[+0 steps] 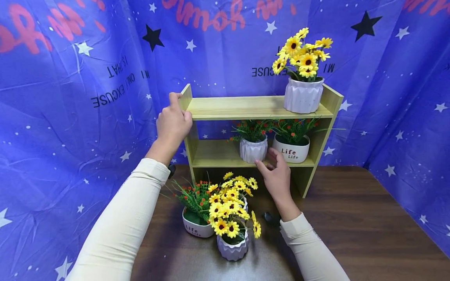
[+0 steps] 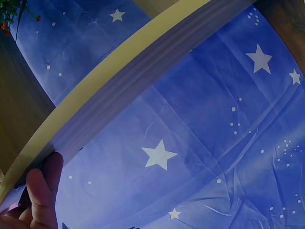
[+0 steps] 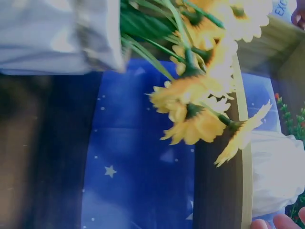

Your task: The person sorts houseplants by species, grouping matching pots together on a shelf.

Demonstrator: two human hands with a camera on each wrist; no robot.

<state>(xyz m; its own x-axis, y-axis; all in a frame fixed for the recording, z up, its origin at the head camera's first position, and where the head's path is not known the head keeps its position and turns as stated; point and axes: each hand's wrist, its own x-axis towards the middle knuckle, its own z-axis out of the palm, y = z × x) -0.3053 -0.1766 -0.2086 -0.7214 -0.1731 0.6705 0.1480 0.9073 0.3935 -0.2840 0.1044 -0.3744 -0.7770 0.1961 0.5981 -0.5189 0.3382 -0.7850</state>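
My left hand holds the upper left side panel of a small wooden shelf; in the left wrist view its fingers lie against that panel. On the middle board stands a ribbed white pot with red-dotted greenery. My right hand is at this pot's lower right, fingers loosely bent, thumb by its front. Whether it touches the pot I cannot tell. Right of the hand stands a white "Life" pot with similar greenery. In the right wrist view, fingertips show at the lower right corner, near the ribbed pot.
A ribbed pot of yellow flowers stands on the top board's right end. On the brown table, before the shelf, are another "Life" pot and a front yellow-flower pot, with another partly hidden behind it. Blue star-patterned cloth surrounds the table.
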